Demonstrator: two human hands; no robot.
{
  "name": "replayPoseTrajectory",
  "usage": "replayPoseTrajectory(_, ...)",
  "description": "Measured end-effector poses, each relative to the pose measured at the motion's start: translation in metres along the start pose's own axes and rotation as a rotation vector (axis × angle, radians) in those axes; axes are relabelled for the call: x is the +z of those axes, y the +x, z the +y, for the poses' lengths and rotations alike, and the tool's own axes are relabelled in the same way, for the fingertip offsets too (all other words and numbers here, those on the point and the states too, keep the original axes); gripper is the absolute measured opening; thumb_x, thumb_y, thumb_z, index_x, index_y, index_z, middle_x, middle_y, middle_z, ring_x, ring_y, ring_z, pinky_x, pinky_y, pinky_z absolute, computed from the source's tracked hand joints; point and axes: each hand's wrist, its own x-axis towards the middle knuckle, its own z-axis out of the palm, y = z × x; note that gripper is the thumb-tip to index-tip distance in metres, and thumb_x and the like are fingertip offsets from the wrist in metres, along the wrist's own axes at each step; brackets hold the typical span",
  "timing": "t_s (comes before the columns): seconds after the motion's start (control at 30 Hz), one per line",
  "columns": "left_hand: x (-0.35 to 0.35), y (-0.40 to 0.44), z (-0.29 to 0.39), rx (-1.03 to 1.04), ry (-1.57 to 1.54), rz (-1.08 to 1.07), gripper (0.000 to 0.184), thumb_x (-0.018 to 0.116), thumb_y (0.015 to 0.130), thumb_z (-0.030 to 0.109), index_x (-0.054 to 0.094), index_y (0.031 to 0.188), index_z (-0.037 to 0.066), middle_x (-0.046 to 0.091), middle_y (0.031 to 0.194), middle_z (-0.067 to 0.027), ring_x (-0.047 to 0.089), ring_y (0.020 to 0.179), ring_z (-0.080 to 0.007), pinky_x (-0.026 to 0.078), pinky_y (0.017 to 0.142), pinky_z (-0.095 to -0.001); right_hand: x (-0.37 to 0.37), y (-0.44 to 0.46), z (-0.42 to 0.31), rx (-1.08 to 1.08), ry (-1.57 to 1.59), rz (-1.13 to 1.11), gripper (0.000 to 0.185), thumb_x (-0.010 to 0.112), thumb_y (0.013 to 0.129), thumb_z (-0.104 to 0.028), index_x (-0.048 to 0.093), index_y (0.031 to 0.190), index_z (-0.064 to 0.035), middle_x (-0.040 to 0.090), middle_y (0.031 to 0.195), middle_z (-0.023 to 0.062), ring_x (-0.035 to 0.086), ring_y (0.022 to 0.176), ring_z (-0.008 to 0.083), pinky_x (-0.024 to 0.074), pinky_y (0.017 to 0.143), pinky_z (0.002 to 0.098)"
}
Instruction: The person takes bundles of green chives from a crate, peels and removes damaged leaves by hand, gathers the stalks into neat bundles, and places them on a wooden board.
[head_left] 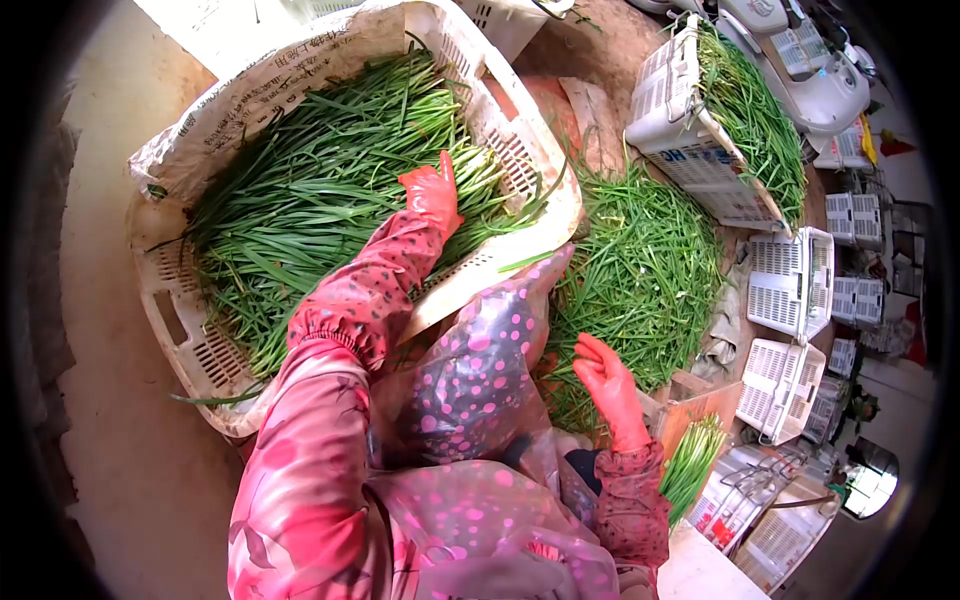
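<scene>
My left hand [432,197], in a red glove, reaches into a big white plastic crate [160,290]. It rests on the pale stem ends of the garlic chives [300,190] lying in there, with its fingers stretched out and apart. My right hand [606,385], gloved in red too, is raised over the edge of a heap of loose green trimmings [640,270]. Its fingers are spread and nothing is in them. A neat bundle of chives [693,458] lies near my right forearm, beside a small wooden box [700,400].
A tilted white crate [665,110] full of green leaves stands beyond the heap, close to a parked scooter [820,90]. More white crates [780,385] line the right side. My polka-dotted plastic apron [480,370] covers my lap, against the big crate.
</scene>
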Motion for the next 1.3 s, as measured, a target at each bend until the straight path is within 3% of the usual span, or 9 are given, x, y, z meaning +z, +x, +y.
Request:
replayPoseTrajectory(0.1, 0.013, 0.013, -0.006, 0.008, -0.176, -0.049, 0.099, 0.077, 0.068, 0.041, 0.03, 0.144, -0.001, 0.064, 0.095, -0.0106, 0.064, 0.082, -0.0272, 0.048, 0.076, -0.0476, 0.007, 0.031, -0.059, -0.142, 0.041, 0.041, 0.05, 0.068, 0.087, -0.009, 0.051, 0.134, -0.0042, 0.063, 0.119, 0.0123, 0.064, 0.097, 0.0136, 0.051, 0.085, 0.027)
replayPoseTrajectory(0.23, 0.006, 0.007, -0.025, 0.005, -0.568, 0.023, 0.035, 0.072, 0.067, 0.02, 0.059, 0.094, 0.002, 0.068, 0.088, -0.0194, 0.066, 0.085, -0.0367, 0.052, 0.075, -0.0459, 0.03, 0.052, -0.122, -0.298, 0.191, -0.014, 0.048, 0.067, 0.087, -0.006, 0.052, 0.133, -0.0036, 0.064, 0.116, 0.0115, 0.063, 0.095, 0.0129, 0.0514, 0.083, 0.0262)
replayPoseTrajectory(0.57, 0.0, -0.043, -0.055, -0.053, -1.064, 0.254, 0.061, 0.082, 0.065, 0.024, 0.055, 0.117, 0.007, 0.068, 0.096, -0.0171, 0.066, 0.092, -0.0325, 0.053, 0.079, -0.0379, 0.088, 0.147, -0.164, -0.414, -0.898, 0.171, 0.09, 0.08, 0.068, -0.044, 0.041, 0.136, -0.0014, 0.068, 0.09, 0.0206, 0.067, 0.087, 0.0354, 0.0523, 0.077, 0.0422)
replayPoseTrajectory(0.7, -0.009, -0.051, -0.065, -0.098, -1.125, 0.273, 0.059, 0.081, 0.065, 0.022, 0.056, 0.116, 0.007, 0.067, 0.098, -0.0167, 0.066, 0.091, -0.0328, 0.053, 0.079, -0.0383, 0.11, 0.17, -0.171, -0.212, -0.712, -0.044, 0.101, 0.081, 0.066, -0.049, 0.034, 0.138, 0.0027, 0.065, 0.107, 0.0244, 0.064, 0.101, 0.0357, 0.0508, 0.085, 0.0407)
replayPoseTrajectory(0.77, -0.011, -0.058, -0.066, -0.092, -1.177, 0.256, 0.059, 0.081, 0.065, 0.021, 0.057, 0.117, 0.008, 0.067, 0.098, -0.0157, 0.066, 0.092, -0.0327, 0.053, 0.08, -0.0381, 0.136, 0.21, -0.139, -0.367, 0.114, -0.194, 0.104, 0.088, 0.066, -0.035, 0.029, 0.143, 0.0035, 0.061, 0.119, 0.0197, 0.059, 0.112, 0.0243, 0.0462, 0.095, 0.0337)
replayPoseTrajectory(0.83, -0.018, -0.068, -0.062, -0.09, -1.156, 0.296, 0.061, 0.081, 0.065, 0.02, 0.056, 0.119, 0.008, 0.067, 0.099, -0.0156, 0.066, 0.093, -0.033, 0.053, 0.08, -0.0379, 0.143, 0.197, -0.166, -0.331, -0.004, -0.128, 0.109, 0.089, 0.065, -0.036, 0.026, 0.144, 0.007, 0.057, 0.126, 0.0253, 0.055, 0.119, 0.0277, 0.0438, 0.098, 0.0351)
replayPoseTrajectory(1.03, -0.022, -0.087, -0.056, 0.017, -1.184, 0.29, 0.071, 0.081, 0.066, 0.017, 0.051, 0.129, 0.006, 0.065, 0.108, -0.016, 0.063, 0.101, -0.0318, 0.05, 0.086, -0.0379, 0.157, 0.204, -0.167, -0.257, 0.616, -0.363, 0.065, 0.082, 0.073, -0.008, 0.051, 0.13, -0.0012, 0.064, 0.105, 0.0088, 0.062, 0.088, 0.0118, 0.0515, 0.082, 0.0261)
replayPoseTrajectory(1.17, -0.021, -0.1, -0.068, 0.122, -1.153, 0.296, 0.071, 0.079, 0.068, 0.03, 0.051, 0.128, 0.004, 0.062, 0.112, -0.0197, 0.059, 0.103, -0.0367, 0.047, 0.09, -0.0433, 0.155, 0.203, -0.162, -0.332, 0.373, -0.278, 0.014, 0.074, 0.078, -0.008, 0.067, 0.089, -0.0033, 0.068, 0.089, 0.0043, 0.061, 0.084, 0.01, 0.0502, 0.076, 0.0244)
replayPoseTrajectory(1.3, -0.018, -0.107, -0.1, 0.2, -1.15, 0.204, 0.073, 0.076, 0.073, 0.038, 0.049, 0.132, 0.005, 0.057, 0.121, -0.0175, 0.054, 0.112, -0.0341, 0.042, 0.098, -0.0421, 0.141, 0.188, -0.17, -0.417, 0.435, -0.106, 0.01, 0.07, 0.076, -0.004, 0.066, 0.085, -0.002, 0.068, 0.082, 0.0043, 0.062, 0.077, 0.011, 0.0498, 0.077, 0.0246)
